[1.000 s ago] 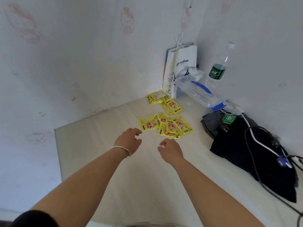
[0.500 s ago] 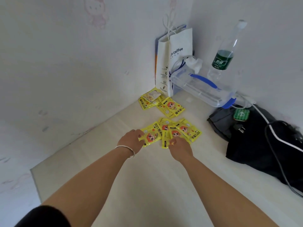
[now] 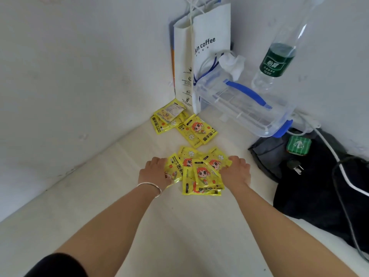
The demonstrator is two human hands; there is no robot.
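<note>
Several yellow hand-warmer packets (image 3: 201,174) with a cartoon figure lie in an overlapping pile on the pale tabletop (image 3: 179,226). My left hand (image 3: 154,172), with a silver bangle on the wrist, grips the pile's left edge, thumb on a packet. My right hand (image 3: 238,171) holds the pile's right edge with curled fingers, whose tips are hidden under the packets. A second small group of yellow packets (image 3: 185,124) lies farther back, near the wall corner.
A white paper coffee bag (image 3: 207,56) stands in the corner. Beside it are a clear plastic box with blue handle (image 3: 245,108) and a green-labelled water bottle (image 3: 277,60). A black bag (image 3: 319,192) with cables, a plug and a green case (image 3: 299,145) lies at right.
Both hands moved forward from above the bare table onto the near pile. They now close in on it from either side, and the packets have bunched together.
</note>
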